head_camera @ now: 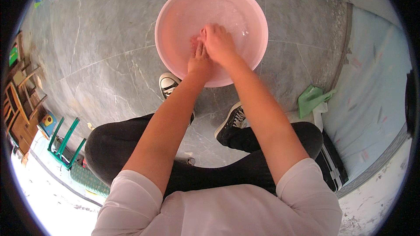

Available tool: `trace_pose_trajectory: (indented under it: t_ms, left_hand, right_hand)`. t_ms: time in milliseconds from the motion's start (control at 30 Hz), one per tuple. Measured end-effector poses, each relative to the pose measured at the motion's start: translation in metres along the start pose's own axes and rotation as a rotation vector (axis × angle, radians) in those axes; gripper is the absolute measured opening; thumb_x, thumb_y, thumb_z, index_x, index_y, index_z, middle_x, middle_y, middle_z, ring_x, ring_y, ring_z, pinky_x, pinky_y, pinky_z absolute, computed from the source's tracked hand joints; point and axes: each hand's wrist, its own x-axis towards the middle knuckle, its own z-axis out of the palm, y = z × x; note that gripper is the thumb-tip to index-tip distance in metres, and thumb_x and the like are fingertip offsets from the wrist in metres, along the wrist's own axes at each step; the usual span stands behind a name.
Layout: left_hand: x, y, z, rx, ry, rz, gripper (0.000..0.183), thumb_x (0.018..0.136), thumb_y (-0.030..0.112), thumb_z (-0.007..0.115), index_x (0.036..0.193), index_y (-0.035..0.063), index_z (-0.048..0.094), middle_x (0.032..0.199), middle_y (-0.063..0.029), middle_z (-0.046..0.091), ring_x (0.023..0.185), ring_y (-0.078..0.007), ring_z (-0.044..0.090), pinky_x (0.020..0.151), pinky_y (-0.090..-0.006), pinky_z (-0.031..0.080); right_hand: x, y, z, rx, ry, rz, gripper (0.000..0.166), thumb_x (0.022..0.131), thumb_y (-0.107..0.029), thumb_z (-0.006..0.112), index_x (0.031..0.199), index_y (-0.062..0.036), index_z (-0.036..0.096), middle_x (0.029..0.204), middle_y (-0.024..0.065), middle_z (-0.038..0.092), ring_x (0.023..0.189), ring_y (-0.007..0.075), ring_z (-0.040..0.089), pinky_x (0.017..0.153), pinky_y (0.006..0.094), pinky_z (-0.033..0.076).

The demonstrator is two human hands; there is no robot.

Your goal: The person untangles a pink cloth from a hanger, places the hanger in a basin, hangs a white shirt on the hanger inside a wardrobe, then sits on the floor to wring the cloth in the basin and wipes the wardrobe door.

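A round pink plastic basin (pixel 160 36) stands on the floor in front of me with clear water (pixel 236 9) in it. Both my hands are together inside it, near the middle. My right hand (pixel 219 41) has its fingers curled and lies against the fingers of my left hand (pixel 199 61). Beside the left fingers shows a small reddish, rough-textured thing (pixel 194 42), too blurred to name. Whether either hand grips it is hidden by the fingers and the water.
My black-and-white sneakers (pixel 169 83) flank the basin's near side on grey marble-look tiles (pixel 108 39). At right are a green plastic bag (pixel 310 100), a black case (pixel 333 167) and a pale blue wall panel (pixel 370 82). Wooden chairs (pixel 21 105) and green stool legs (pixel 67 141) stand left.
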Motion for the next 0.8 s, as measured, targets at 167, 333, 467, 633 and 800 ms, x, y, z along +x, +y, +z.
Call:
trace_pose_trajectory:
  t_ms: [167,333,467,633,800]
  left_hand:
    - [0.003,-0.001,0.006,-0.079,0.041,0.007,0.072,0.100,0.037,0.053,0.165,0.0143,0.031,0.175,-0.0187,0.008,0.162,-0.0383,0.005,0.130,-0.0534,0.011]
    - [-0.015,-0.012,-0.017,-0.177,0.029,0.016,0.061,0.102,0.034,0.050,0.160,0.0196,0.041,0.175,-0.0093,0.015,0.158,-0.0303,0.024,0.115,-0.0511,0.042]
    - [-0.017,-0.016,-0.065,-0.933,-0.158,-0.243,0.053,0.104,0.040,0.051,0.152,0.0157,0.050,0.160,-0.0170,0.044,0.143,-0.0335,0.049,0.113,-0.0499,0.046]
    - [-0.049,-0.006,-0.114,-2.427,-0.273,-0.305,0.055,0.108,0.052,0.046,0.137,0.0098,0.064,0.134,-0.0126,0.068,0.115,-0.0255,0.067,0.098,-0.0431,0.055]
    - [-0.036,-0.033,-0.083,-2.383,-0.536,0.046,0.055,0.107,0.051,0.052,0.129,0.0021,0.066,0.113,-0.0109,0.072,0.084,-0.0182,0.070,0.068,-0.0344,0.059]
  right_hand:
    - [-0.009,0.013,0.043,-0.027,0.102,-0.013,0.018,0.100,-0.025,0.060,0.111,-0.0107,0.059,0.117,0.0155,0.064,0.110,0.0401,0.060,0.095,0.0521,0.049]
    - [0.026,0.014,-0.013,-0.023,-0.015,0.214,0.029,0.107,-0.032,0.051,0.117,-0.0063,0.058,0.120,0.0203,0.064,0.111,0.0422,0.064,0.092,0.0544,0.054]
    - [0.013,-0.019,-0.070,0.189,-0.139,0.155,0.029,0.105,-0.028,0.054,0.120,-0.0029,0.058,0.124,0.0250,0.063,0.112,0.0460,0.064,0.093,0.0537,0.052]
    - [-0.056,-0.081,-0.115,0.291,-0.128,0.049,0.023,0.098,-0.020,0.062,0.111,-0.0008,0.059,0.115,0.0231,0.067,0.106,0.0417,0.066,0.094,0.0513,0.053]
    - [-0.074,-0.076,-0.142,0.575,-0.476,0.014,0.040,0.086,0.001,0.068,0.123,-0.0032,0.053,0.127,0.0201,0.062,0.122,0.0399,0.058,0.101,0.0499,0.050]
